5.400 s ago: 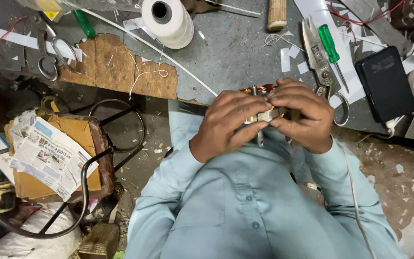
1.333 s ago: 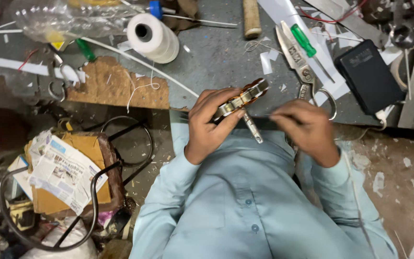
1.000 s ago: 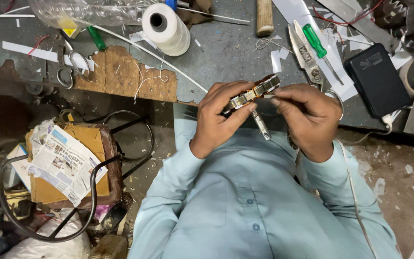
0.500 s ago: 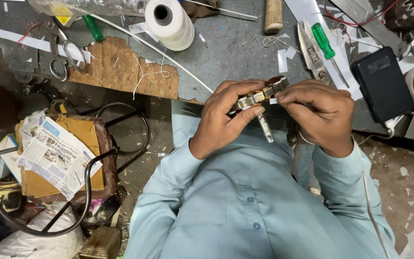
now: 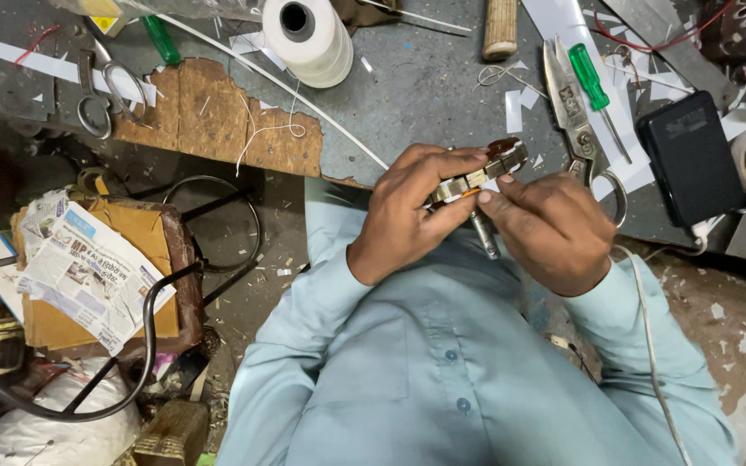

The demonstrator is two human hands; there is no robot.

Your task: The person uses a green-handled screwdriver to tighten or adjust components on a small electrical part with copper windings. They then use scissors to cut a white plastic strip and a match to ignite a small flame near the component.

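Observation:
My left hand (image 5: 407,211) grips a small metal part (image 5: 475,175) with a brownish coil end and a thin shaft hanging down from it. It is held above my lap, at the near edge of the grey workbench (image 5: 425,86). My right hand (image 5: 550,229) is curled against the same part from the right, its fingertips pinching at the part's underside beside the shaft. Both pale blue-green sleeves reach up from the bottom of the head view. What the right fingertips hold is hidden.
On the bench lie a spool of white thread (image 5: 308,39), metal shears (image 5: 576,121), a green-handled screwdriver (image 5: 593,82), a black box (image 5: 692,155), small scissors (image 5: 101,91) and a wooden handle (image 5: 501,26). A stool with newspaper (image 5: 88,272) stands at the left.
Over the last second my right hand has closed in on the part held by my left hand. Earlier both hands were clasped together around it.

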